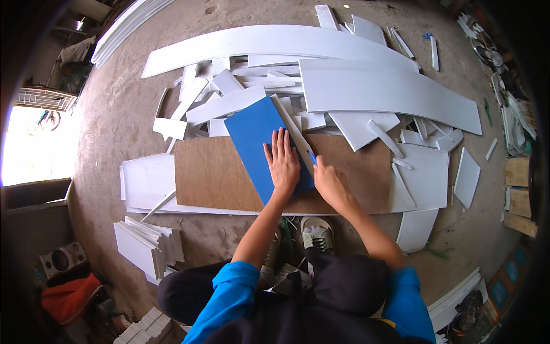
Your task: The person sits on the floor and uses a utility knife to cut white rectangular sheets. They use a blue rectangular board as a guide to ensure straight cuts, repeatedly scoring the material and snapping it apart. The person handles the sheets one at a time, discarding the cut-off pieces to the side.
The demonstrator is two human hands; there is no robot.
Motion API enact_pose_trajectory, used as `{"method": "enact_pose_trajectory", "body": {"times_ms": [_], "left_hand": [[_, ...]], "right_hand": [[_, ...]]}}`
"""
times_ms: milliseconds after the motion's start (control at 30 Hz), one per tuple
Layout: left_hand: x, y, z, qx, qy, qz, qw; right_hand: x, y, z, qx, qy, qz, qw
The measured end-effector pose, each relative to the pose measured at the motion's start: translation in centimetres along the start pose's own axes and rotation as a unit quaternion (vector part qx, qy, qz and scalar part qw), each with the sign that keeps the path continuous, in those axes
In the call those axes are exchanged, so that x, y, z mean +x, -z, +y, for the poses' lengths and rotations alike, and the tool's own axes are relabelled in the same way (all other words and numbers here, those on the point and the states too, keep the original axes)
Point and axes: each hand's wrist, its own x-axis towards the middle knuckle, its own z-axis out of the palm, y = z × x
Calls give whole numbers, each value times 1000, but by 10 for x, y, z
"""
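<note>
Left hand: the left hand (pixel 283 160) lay flat, fingers (pixel 279 143) spread and pressed down on the blue panel (pixel 256 137) near its lower right edge — holding nothing, only pinning it.
Right hand: the right hand (pixel 329 182) was curled shut around a small blue-handled cutter (pixel 312 158), its tip at the panel's right edge.
Blue panel: it rested on the brown plywood board (pixel 217 175), its upper end running onto the white offcuts (pixel 229 100); its long axis ran from upper left to lower right, tilted against the board's edges.
Straightedge: a narrow white strip (pixel 292 129) lay along the panel's right long edge, just beside the left fingertips and touching the cutter.
Key relation: the cutter sat to the right of the pinning hand, on the strip's line — the right hand was nearer that edge, and the panel's length stretched away from both hands toward the upper left.
Stacks: a pile of cut white pieces (pixel 146 243) stood on the concrete floor (pixel 114 126) at lower left, well apart from the board.
Containers: a dark box (pixel 34 198) sat at far left; I could not tell what it held.
</note>
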Motion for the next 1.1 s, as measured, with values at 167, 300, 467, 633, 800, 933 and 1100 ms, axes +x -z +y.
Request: {"method": "enact_pose_trajectory", "body": {"times_ms": [167, 300, 467, 633, 800, 933, 1100], "left_hand": [[2, -1, -1, -2, -2, 2, 1000], [1, -1, -4, 1, 1, -2, 1000], [0, -2, -7, 5, 1, 5, 1000], [1, -2, 0, 12, 4, -3, 1000], [-1, -3, -2, 29, 16, 8, 999], [-2, -5, -2, 34, 12, 14, 999], [-3, -7, -3, 34, 7, 15, 999]], "right_hand": [[49, -33, -4, -15, 35, 19, 999], [51, -34, -9, -4, 29, 5, 1000], [55, -24, -17, 10, 18, -45, 999], [52, -28, -7, 26, 12, -58, 998], [-14, -23, 7, 19, -13, -109, 994], [-54, -36, 20, 1, -10, -104, 995], [-65, -44, 23, -18, 0, -65, 998]]}}
